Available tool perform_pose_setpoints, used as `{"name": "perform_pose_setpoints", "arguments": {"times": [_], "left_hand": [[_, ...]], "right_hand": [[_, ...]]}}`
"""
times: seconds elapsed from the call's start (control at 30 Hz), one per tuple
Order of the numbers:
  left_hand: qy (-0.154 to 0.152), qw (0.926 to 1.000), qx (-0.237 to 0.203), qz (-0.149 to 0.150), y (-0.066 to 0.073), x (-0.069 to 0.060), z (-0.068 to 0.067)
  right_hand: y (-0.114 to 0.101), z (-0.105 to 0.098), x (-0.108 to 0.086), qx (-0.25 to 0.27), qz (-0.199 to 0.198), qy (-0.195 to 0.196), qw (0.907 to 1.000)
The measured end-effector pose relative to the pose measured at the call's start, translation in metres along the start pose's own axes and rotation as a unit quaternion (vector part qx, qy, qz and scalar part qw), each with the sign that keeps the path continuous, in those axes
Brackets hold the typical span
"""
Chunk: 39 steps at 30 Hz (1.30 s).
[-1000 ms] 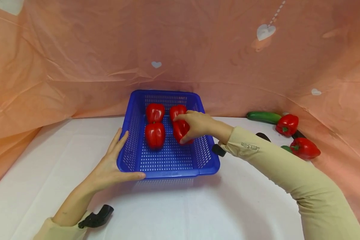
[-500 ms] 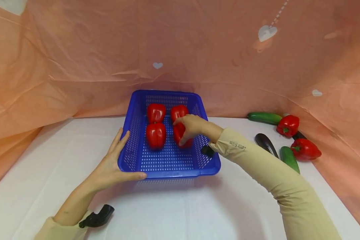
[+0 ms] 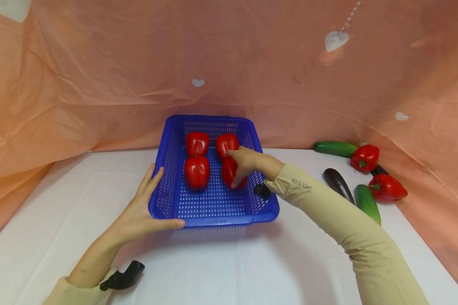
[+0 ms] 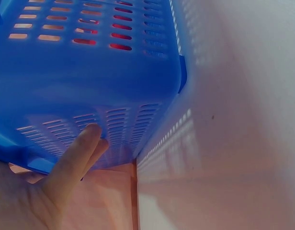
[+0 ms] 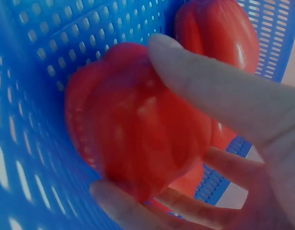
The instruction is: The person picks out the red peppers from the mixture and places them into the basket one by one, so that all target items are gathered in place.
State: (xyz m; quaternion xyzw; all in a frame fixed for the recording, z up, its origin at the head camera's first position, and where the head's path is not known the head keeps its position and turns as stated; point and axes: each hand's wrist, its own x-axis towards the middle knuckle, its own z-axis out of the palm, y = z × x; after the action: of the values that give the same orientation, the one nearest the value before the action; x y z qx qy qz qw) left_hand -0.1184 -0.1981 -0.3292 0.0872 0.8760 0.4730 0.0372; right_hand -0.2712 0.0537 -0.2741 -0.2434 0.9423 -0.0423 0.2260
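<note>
A blue perforated plastic basket [image 3: 217,221] stands on the white cloth with several red bell peppers in it. At its front left corner rests my left hand [image 3: 143,212], fingers straight and spread against the side, thumb along the front rim. In the left wrist view these fingers touch the slotted basket wall [image 4: 90,81]. My right hand [image 3: 249,162] reaches inside and grips a red bell pepper [image 5: 133,124] near the right wall, thumb on one side and fingers on the other. Another pepper [image 3: 227,143] lies just behind it; two more peppers [image 3: 197,173] form the left column.
On the right of the white-covered table [image 3: 213,267] lie a cucumber [image 3: 335,148], a red bell pepper [image 3: 365,158], an eggplant [image 3: 337,184], a second cucumber [image 3: 367,203] and another red pepper [image 3: 387,188]. An orange cloth [image 3: 229,55] hangs behind.
My right forearm has swung left and down, uncovering the eggplant and a cucumber. The right hand stays on the pepper, which has shifted slightly. The left hand keeps its place at the basket.
</note>
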Motion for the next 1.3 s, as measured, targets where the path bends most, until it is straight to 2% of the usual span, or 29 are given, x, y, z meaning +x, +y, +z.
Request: {"name": "perform_pose_setpoints", "arguments": {"times": [0.17,0.27,0.53,0.83,1.03,1.13,1.3], "left_hand": [[0.0,1.0,-0.002,0.0,0.0,0.0,0.001],[0.0,1.0,-0.001,-0.001,-0.001,0.0,0.0],[-0.002,1.0,-0.006,-0.006,-0.003,0.0,-0.001],[-0.002,0.9998,-0.012,0.013,-0.006,0.0,-0.003],[-0.004,0.9998,-0.011,0.017,-0.007,0.003,-0.002],[-0.004,0.9998,-0.011,0.017,-0.007,0.003,-0.002],[-0.003,0.9998,-0.01,0.017,-0.006,0.003,-0.002]], "right_hand": [[0.001,-0.002,-0.005,-0.008,-0.006,0.007,0.9999],[0.001,-0.005,-0.011,-0.007,-0.023,0.015,0.9996],[0.01,-0.014,-0.03,0.027,-0.08,0.077,0.9934],[0.02,-0.015,-0.044,0.068,-0.132,0.175,0.9733],[0.028,-0.008,-0.052,0.114,-0.172,0.221,0.9532],[0.034,-0.004,-0.055,0.135,-0.175,0.238,0.9458],[0.043,0.003,-0.06,0.139,-0.174,0.268,0.9374]]}}
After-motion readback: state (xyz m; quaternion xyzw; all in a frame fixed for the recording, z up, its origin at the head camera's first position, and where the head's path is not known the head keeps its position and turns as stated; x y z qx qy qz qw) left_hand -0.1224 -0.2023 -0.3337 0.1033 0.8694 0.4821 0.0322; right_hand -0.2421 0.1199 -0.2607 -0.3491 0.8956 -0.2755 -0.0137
